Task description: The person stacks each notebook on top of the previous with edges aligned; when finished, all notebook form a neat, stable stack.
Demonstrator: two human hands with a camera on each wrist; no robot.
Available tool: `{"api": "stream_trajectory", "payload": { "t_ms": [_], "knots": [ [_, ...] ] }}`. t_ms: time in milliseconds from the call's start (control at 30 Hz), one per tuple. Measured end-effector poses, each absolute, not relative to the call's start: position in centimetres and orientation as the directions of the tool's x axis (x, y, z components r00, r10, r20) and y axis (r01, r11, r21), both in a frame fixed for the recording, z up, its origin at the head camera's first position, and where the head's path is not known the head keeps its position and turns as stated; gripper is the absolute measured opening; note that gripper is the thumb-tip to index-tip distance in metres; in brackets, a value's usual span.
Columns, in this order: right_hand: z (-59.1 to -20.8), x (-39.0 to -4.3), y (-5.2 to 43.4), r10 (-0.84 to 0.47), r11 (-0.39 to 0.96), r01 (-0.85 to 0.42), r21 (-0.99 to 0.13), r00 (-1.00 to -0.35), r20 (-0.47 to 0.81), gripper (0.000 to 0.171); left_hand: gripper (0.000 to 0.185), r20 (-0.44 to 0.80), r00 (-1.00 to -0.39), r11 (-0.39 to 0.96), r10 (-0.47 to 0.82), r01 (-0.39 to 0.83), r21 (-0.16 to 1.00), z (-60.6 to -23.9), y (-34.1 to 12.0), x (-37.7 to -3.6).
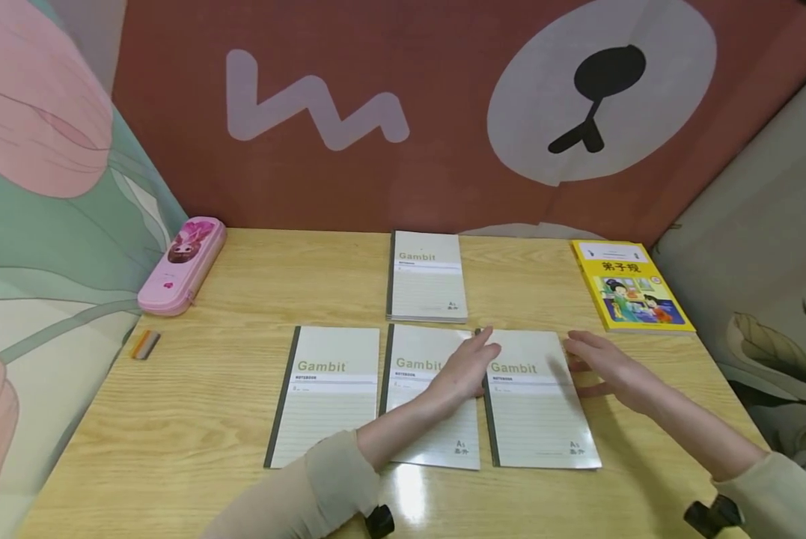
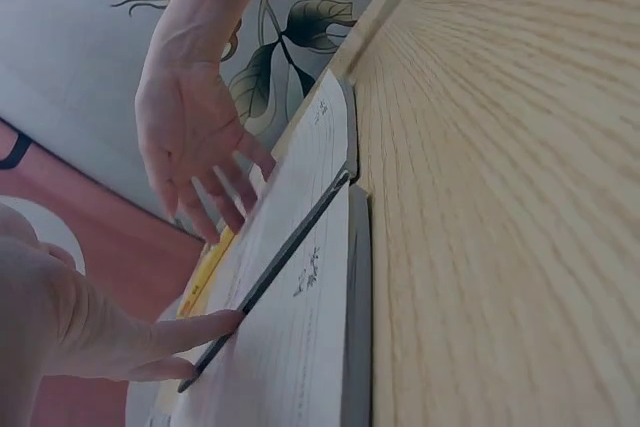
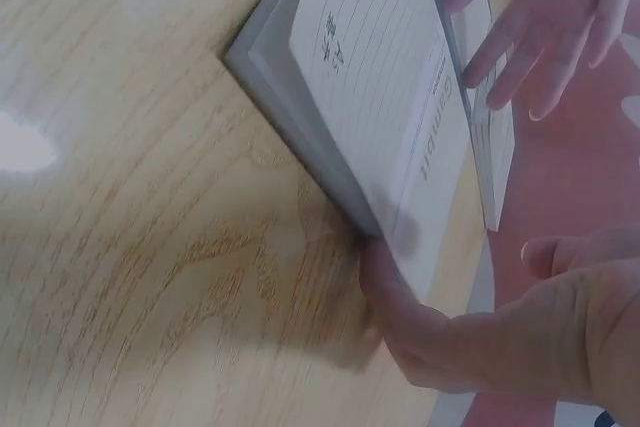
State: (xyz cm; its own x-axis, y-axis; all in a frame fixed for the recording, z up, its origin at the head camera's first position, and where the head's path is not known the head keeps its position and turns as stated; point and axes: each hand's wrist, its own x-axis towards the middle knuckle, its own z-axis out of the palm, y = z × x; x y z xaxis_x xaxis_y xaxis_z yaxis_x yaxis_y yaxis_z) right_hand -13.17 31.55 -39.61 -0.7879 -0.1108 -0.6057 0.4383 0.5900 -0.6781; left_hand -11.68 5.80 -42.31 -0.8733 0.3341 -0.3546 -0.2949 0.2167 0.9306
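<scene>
Three cream Gambit notebooks lie in a row: a left one point(image 1: 336, 419), a middle one point(image 1: 429, 430) and a right one point(image 1: 537, 419). My left hand point(image 1: 458, 373) is over the seam between the middle and right notebooks, its fingertips touching the right one's black spine point(image 2: 283, 252). At the opposite edge of that notebook is my right hand point(image 1: 608, 368). In the right wrist view the thumb point(image 3: 395, 292) rests against the notebook's side. Fingers of both hands are extended, and neither hand grips anything. The right notebook lies flat on the wooden table point(image 1: 194, 404).
Behind the row stands a small stack of Gambit notebooks point(image 1: 428, 281). A yellow book point(image 1: 634, 288) lies at the back right. At the left are a pink pencil case point(image 1: 182, 267) and a small orange-and-grey object point(image 1: 146, 345). Patterned walls border the table's back and sides.
</scene>
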Motion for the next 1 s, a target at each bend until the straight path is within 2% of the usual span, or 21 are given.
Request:
{"api": "stream_trajectory", "payload": {
  "t_ms": [300,533,800,1000],
  "knots": [
    [-39.7,-14.3,32.4,-0.073,0.626,0.473,-0.619,-0.755,-0.651,0.071,0.061,-0.345,-0.876,0.043,0.337,-0.352,0.935,-43.2,5.4,-12.3],
    [-39.0,-14.8,32.5,-0.157,0.569,0.409,-0.713,-0.798,-0.582,0.071,0.055,-0.322,-0.879,-0.045,0.352,-0.36,0.932,-42.6,5.0,-13.3],
    [-37.8,-17.4,29.0,-0.179,0.452,0.308,-0.837,-0.888,-0.423,0.065,0.076,-0.284,-0.867,0.035,0.409,-0.296,0.954,-40.6,1.9,-16.1],
    [-37.3,-20.5,25.3,-0.153,0.307,0.314,-0.898,-0.915,-0.372,0.063,0.084,-0.247,-0.894,0.096,0.373,-0.228,0.969,-39.7,-1.7,-19.4]
  ]
}}
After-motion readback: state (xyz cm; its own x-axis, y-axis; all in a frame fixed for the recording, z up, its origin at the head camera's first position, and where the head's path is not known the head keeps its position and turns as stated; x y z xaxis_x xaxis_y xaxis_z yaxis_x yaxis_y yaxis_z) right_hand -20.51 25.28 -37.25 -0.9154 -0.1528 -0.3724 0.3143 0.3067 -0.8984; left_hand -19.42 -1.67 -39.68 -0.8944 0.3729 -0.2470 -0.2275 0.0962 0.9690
